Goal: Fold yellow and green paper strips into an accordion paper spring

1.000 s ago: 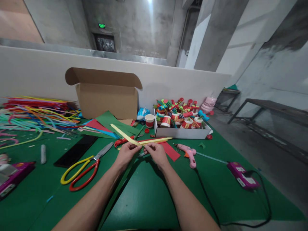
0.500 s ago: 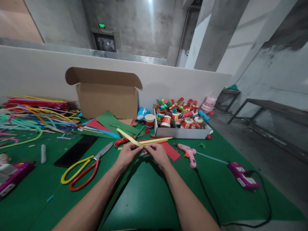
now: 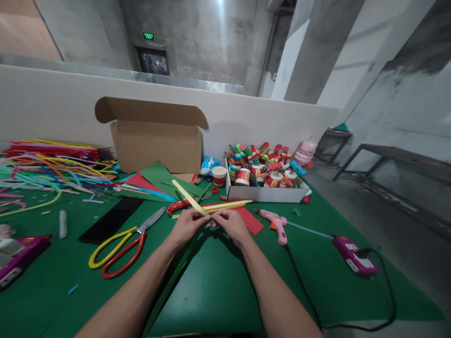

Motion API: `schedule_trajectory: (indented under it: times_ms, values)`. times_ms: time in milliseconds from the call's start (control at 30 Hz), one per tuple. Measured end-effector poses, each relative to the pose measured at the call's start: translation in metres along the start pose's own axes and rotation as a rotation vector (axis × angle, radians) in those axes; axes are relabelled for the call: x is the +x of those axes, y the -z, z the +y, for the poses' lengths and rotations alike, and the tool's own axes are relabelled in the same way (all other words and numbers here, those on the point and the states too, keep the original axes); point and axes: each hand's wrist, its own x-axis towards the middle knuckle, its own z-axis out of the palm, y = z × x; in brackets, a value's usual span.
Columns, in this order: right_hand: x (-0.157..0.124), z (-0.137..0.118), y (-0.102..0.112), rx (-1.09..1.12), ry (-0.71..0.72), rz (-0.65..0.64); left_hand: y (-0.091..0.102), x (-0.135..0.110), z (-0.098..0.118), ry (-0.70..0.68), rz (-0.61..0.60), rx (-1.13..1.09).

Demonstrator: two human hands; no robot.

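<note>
My left hand [image 3: 188,226] pinches a pale yellow paper strip [image 3: 186,193] near its lower end; the strip slants up to the left. A long green paper strip [image 3: 171,281] runs from between the hands down toward the table's near edge. With fingers closed, my right hand [image 3: 229,226] meets the left at the joint of the two strips, where the fingertips hide the detail. Just behind the hands lie more yellow strips [image 3: 234,204], a red paper sheet [image 3: 251,220] and small red-handled scissors [image 3: 179,205].
Large scissors [image 3: 141,230] and a black phone [image 3: 111,220] lie left. A pink glue gun [image 3: 276,223] and its cord lie right, near a purple power strip [image 3: 355,256]. Behind stand a paper cup [image 3: 219,176], a box of cup toys [image 3: 268,193] and pipe cleaners [image 3: 59,164].
The yellow strip has swung slightly more upright, its upper end dropping back from the viewer. Both hands stay nearly in place, fingertips still together.
</note>
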Motion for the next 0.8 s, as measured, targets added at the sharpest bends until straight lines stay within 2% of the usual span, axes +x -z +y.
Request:
schedule_trajectory:
  times_ms: [200,367,633,800]
  values:
    - [0.000,-0.002,0.001,-0.131,0.076,-0.009,0.001,0.000,-0.001,-0.024,-0.055,-0.006]
    - [0.000,-0.002,0.001,-0.219,0.129,0.005,0.001,0.000,-0.002,-0.020,-0.041,0.011]
    - [-0.001,-0.002,-0.005,-0.195,0.095,0.050,0.002,0.004,-0.012,-0.066,0.043,0.145]
    - [-0.002,-0.005,-0.007,-0.215,0.069,0.058,0.001,0.002,-0.009,-0.084,0.061,0.195]
